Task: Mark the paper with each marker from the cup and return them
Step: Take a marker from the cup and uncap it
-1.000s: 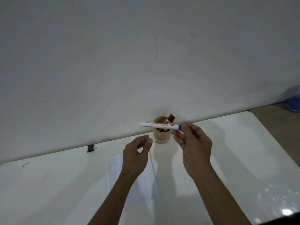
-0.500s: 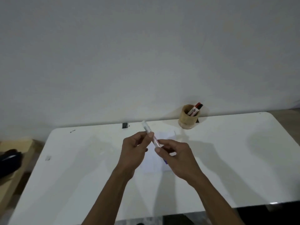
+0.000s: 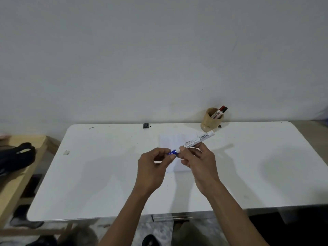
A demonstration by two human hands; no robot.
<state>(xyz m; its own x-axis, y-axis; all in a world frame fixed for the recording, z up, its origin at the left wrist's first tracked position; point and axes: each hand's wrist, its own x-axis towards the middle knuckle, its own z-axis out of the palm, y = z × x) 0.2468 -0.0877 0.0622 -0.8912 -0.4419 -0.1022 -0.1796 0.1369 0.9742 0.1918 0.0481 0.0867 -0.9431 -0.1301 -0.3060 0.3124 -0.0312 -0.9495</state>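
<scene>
Centre of frame, above the paper [image 3: 174, 147]: my right hand [image 3: 198, 162] grips the blue marker [image 3: 193, 142] by its barrel, my left hand [image 3: 152, 166] pinches its cap [image 3: 172, 153]. I should pull straight along the barrel, keeping the tip off my fingers. Upper right, the cup [image 3: 210, 122] holds two markers.

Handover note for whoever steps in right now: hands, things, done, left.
Left hand: pinches the blue cap of the marker.
Right hand: grips the marker's white barrel, held in the air over the paper.
Cup: at the table's back edge, two markers in it.
Done: one marker taken out.
Left: no marks visible on the paper; uncap, mark, return it, then the other two.
</scene>
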